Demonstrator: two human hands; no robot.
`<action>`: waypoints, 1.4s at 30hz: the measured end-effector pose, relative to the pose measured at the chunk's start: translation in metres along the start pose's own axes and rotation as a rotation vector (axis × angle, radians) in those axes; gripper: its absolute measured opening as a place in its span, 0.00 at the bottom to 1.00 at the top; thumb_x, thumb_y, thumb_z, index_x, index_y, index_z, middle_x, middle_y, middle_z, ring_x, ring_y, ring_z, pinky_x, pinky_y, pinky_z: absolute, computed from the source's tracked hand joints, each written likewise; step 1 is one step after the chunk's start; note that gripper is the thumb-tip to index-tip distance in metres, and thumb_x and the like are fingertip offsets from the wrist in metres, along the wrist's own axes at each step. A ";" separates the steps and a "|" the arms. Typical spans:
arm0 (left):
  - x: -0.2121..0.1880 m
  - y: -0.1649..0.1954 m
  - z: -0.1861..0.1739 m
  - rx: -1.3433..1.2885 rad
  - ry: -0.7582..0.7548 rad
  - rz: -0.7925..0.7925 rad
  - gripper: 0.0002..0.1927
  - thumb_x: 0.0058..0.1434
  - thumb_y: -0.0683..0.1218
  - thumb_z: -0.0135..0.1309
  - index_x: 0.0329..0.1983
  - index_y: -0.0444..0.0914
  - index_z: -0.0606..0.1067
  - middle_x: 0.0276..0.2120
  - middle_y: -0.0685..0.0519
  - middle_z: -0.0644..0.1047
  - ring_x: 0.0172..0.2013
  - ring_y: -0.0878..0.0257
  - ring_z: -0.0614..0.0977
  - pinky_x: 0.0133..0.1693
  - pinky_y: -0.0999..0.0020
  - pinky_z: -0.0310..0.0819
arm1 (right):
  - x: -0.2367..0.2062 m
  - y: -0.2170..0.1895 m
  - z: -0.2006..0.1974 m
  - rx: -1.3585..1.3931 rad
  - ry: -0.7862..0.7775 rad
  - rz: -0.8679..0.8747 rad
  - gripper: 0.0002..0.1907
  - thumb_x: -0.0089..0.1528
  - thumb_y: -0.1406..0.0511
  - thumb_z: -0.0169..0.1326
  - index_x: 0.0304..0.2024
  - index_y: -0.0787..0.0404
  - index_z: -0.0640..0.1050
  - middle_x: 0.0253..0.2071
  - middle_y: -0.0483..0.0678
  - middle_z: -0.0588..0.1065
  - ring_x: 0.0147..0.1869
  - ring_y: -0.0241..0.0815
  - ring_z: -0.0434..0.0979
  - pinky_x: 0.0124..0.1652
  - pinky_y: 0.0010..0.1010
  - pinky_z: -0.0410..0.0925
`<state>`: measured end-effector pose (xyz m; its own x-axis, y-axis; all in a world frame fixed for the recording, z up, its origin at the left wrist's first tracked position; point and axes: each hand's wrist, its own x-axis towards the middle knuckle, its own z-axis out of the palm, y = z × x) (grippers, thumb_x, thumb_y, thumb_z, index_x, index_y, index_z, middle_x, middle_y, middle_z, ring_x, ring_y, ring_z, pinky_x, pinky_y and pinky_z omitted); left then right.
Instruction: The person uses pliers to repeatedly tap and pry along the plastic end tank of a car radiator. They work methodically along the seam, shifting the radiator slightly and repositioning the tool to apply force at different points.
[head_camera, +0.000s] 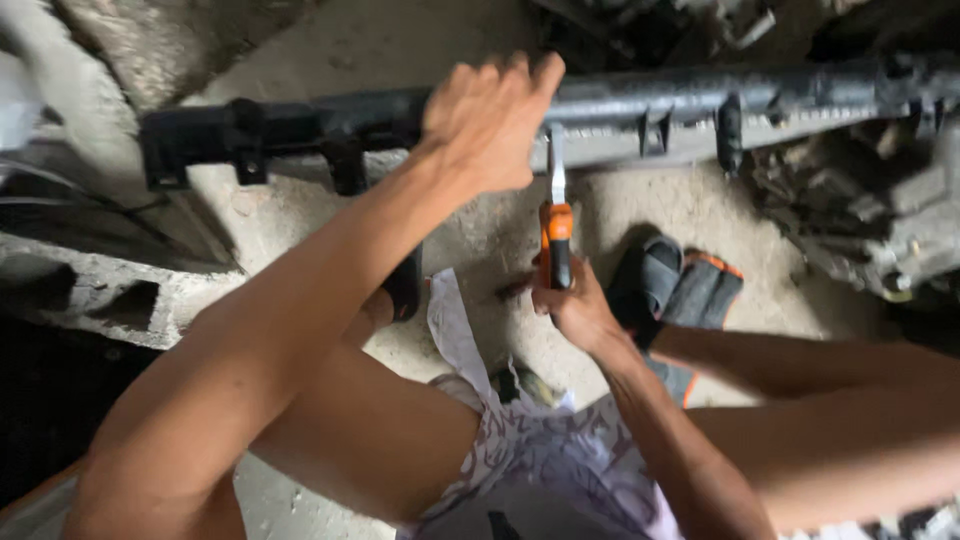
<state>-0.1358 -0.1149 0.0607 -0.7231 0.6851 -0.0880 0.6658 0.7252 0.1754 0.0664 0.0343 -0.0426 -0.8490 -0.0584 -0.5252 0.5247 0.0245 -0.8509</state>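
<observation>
A long black plastic part (640, 105) with clips and brackets lies across the upper view, above a dusty concrete floor. My left hand (487, 120) grips its top edge near the middle. My right hand (572, 305) holds a screwdriver (556, 235) with an orange and black handle. The metal tip points up and touches the underside of the black part, just right of my left hand. My bare knees and patterned shorts (545, 450) fill the lower view.
A black sandal with an orange edge (680, 285) lies on the floor under the part. A grey engine-like assembly (880, 225) sits at the right. A concrete block with hollows (90, 290) is at the left. More metal parts (660, 20) lie beyond.
</observation>
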 end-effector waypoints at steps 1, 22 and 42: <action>0.000 0.000 -0.001 -0.024 -0.032 0.000 0.46 0.38 0.42 0.65 0.64 0.30 0.63 0.44 0.36 0.77 0.42 0.42 0.81 0.39 0.48 0.76 | -0.003 -0.003 -0.002 0.010 0.013 0.002 0.21 0.50 0.78 0.52 0.47 0.67 0.72 0.27 0.51 0.71 0.28 0.40 0.72 0.30 0.31 0.66; -0.004 0.001 0.002 -0.004 0.080 -0.066 0.52 0.40 0.52 0.71 0.67 0.32 0.60 0.53 0.34 0.74 0.45 0.44 0.80 0.42 0.44 0.73 | 0.042 0.020 0.021 -0.302 0.187 -0.428 0.22 0.44 0.77 0.51 0.40 0.62 0.83 0.60 0.53 0.72 0.65 0.51 0.73 0.64 0.37 0.63; -0.007 -0.001 0.009 0.037 -0.034 -0.107 0.54 0.36 0.45 0.67 0.69 0.32 0.59 0.50 0.36 0.75 0.42 0.48 0.80 0.38 0.54 0.73 | 0.020 0.003 0.031 -0.306 0.199 -0.307 0.19 0.51 0.76 0.52 0.46 0.66 0.75 0.53 0.53 0.75 0.44 0.43 0.76 0.47 0.36 0.70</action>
<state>-0.1293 -0.1195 0.0520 -0.7840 0.6055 -0.1372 0.5922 0.7957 0.1272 0.0534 0.0019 -0.0555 -0.9731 0.0826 -0.2150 0.2303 0.3302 -0.9154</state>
